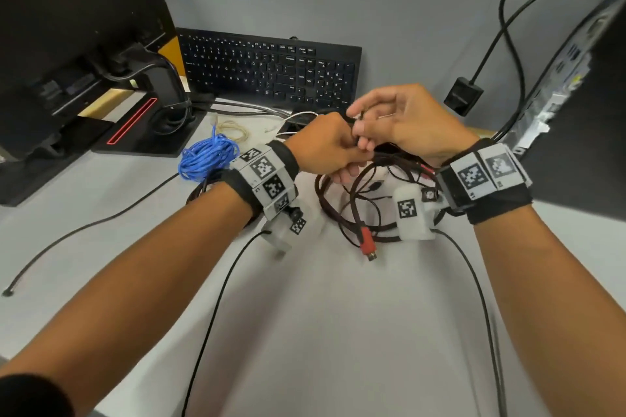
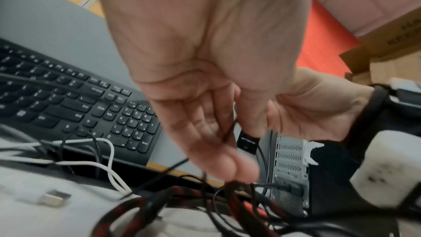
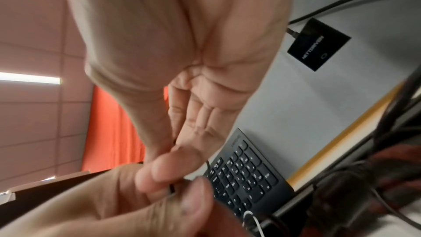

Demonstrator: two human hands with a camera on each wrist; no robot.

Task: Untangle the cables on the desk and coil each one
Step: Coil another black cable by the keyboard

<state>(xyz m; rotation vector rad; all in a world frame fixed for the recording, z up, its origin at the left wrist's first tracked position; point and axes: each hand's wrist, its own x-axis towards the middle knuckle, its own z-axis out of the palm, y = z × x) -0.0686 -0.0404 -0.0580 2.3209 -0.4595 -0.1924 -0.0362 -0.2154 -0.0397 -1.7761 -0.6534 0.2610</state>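
A: Hands?

B: Left hand (image 1: 325, 145) and right hand (image 1: 403, 122) met above the desk (image 1: 305, 315), fingers curled, both pinching one thin black cable (image 2: 227, 129) between them. The pinch point itself was blurred.

A: The tangle?

B: Red-black braided cable (image 1: 342, 200) lay in loose loops right under the hands, at 6 o'clock from them, thin black leads threaded through it. Its red plug (image 1: 367, 242) pointed toward 6.

A: Other cables?

B: Blue cable (image 1: 206, 156) sat bundled at 9 o'clock from the left hand. A white cable (image 1: 298, 115) lay near the keyboard (image 1: 267, 69), at 12.
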